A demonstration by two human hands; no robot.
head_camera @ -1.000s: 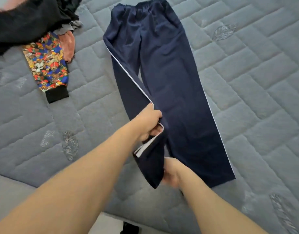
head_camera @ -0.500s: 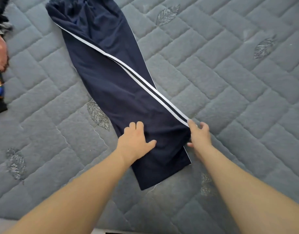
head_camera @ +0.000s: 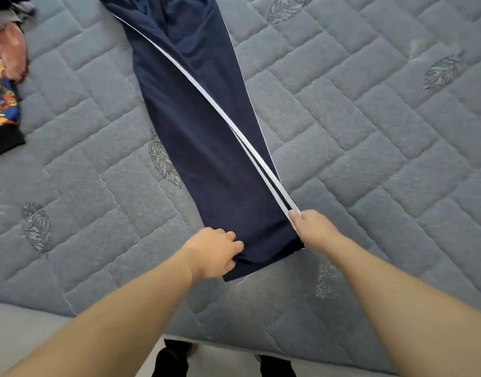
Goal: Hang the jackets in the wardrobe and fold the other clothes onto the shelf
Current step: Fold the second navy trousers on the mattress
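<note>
The navy trousers (head_camera: 206,148) lie lengthwise on the grey quilted mattress (head_camera: 369,131), one leg folded over the other, waistband running off the top edge and white side stripes meeting at the hem; the left hand (head_camera: 214,251) grips the near left corner of the hem, fingers curled into the cloth; the right hand (head_camera: 312,229) pinches the striped right edge of the hem (thumb hidden beneath); at the far left, well apart, lies a pile of clothes (head_camera: 5,85), patterned and pink among them.
</note>
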